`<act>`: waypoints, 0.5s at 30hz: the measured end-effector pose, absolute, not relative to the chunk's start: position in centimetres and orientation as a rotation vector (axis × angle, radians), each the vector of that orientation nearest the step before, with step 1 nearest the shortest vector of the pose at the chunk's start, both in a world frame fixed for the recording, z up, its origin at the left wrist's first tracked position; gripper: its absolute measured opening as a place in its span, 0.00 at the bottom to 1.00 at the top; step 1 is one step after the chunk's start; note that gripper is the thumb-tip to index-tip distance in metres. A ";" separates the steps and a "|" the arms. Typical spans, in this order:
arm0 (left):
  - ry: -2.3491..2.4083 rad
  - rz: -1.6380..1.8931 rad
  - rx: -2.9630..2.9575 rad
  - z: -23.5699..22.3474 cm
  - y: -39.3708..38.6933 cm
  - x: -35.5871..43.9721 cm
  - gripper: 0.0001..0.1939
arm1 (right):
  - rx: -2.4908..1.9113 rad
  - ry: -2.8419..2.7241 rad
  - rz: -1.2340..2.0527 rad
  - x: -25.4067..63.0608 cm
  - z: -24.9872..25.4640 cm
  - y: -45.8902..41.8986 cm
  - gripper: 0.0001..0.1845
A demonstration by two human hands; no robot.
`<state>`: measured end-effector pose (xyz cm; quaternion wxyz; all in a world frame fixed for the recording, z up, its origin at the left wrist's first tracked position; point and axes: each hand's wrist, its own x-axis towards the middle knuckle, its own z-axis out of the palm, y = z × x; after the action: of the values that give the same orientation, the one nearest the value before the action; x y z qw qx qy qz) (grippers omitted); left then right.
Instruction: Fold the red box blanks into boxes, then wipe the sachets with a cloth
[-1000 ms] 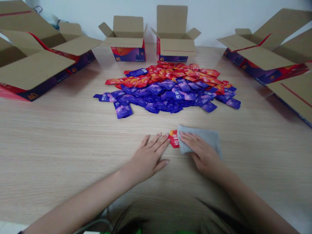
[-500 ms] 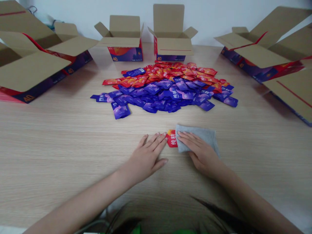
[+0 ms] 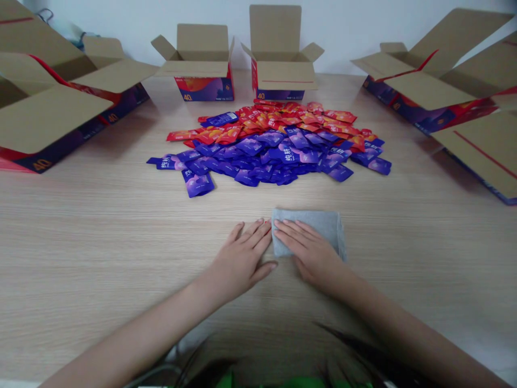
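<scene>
My right hand [image 3: 311, 250] lies flat on a folded grey cloth [image 3: 323, 223], fingers stretched out over its left part. Under the cloth is a red pouch, now almost wholly covered; only a sliver of the red pouch [image 3: 267, 221] shows at my left fingertips. My left hand [image 3: 242, 256] rests open on the table, its fingertips at the end of that pouch and close beside the cloth's left edge. Beyond both hands lies a pile of small pouches, purple ones [image 3: 258, 156] in front and red ones [image 3: 283, 116] behind.
Two open cardboard boxes, a left one [image 3: 204, 89] and a right one [image 3: 278, 94], stand by the back wall. More open boxes line the left side [image 3: 92, 126] and the right side [image 3: 420, 116] of the wooden table [image 3: 100, 242]. Single purple pouches [image 3: 198, 184] lie at the pile's edge.
My right hand has slid the grey cloth left along the red pouch, covering its printed end. My left hand has stayed in place. The whole view has shifted slightly.
</scene>
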<state>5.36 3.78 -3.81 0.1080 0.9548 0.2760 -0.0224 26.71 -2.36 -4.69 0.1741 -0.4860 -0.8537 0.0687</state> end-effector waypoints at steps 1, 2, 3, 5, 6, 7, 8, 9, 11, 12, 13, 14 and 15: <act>0.807 -0.074 2.807 -3.7 3.8 5.3 0.34 | -1.407 -2.425 0.211 27.2 -4.5 -2.5 0.32; 0.803 -0.081 2.803 -3.7 3.9 5.3 0.34 | -1.447 -2.418 0.231 28.0 -4.4 -2.7 0.33; 0.801 -0.085 2.799 -3.6 3.9 5.3 0.34 | -1.491 -2.398 0.248 29.1 -4.3 -2.9 0.33; 0.803 -0.082 2.791 -3.5 3.9 5.3 0.33 | -1.575 -2.316 0.272 31.7 -4.2 -3.3 0.33; 0.805 -0.076 2.788 -3.5 4.0 5.3 0.33 | -1.604 -2.268 0.283 33.0 -4.3 -3.5 0.32; 0.805 -0.071 2.785 -3.6 3.9 5.3 0.33 | -1.623 -2.226 0.294 33.9 -4.4 -3.6 0.32; 0.806 -0.070 2.782 -3.6 3.9 5.3 0.33 | -1.634 -2.192 0.296 34.5 -4.5 -3.6 0.31; 0.809 -0.068 2.780 -3.7 3.9 5.4 0.33 | -1.636 -2.172 0.286 34.6 -4.6 -3.6 0.30; 0.816 -0.072 2.779 -3.8 3.8 5.4 0.32 | -1.608 -2.194 0.237 33.3 -4.8 -3.2 0.30; 0.822 -0.073 2.780 -3.9 3.7 5.4 0.32 | -1.577 -2.237 0.210 32.0 -4.8 -3.0 0.30; 0.827 -0.072 2.782 -3.9 3.7 5.5 0.32 | -1.541 -2.287 0.186 30.6 -4.7 -2.7 0.30; 0.829 -0.070 2.784 -3.9 3.7 5.5 0.32 | -1.505 -2.343 0.172 29.2 -4.6 -2.4 0.30; 0.828 -0.069 2.786 -3.9 3.7 5.4 0.32 | -1.476 -2.381 0.160 27.9 -4.6 -2.1 0.29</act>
<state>5.43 3.66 -3.93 0.1171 0.9517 0.2828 -0.0237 27.91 -2.13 -4.55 0.1668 -0.5187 -0.8367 0.0563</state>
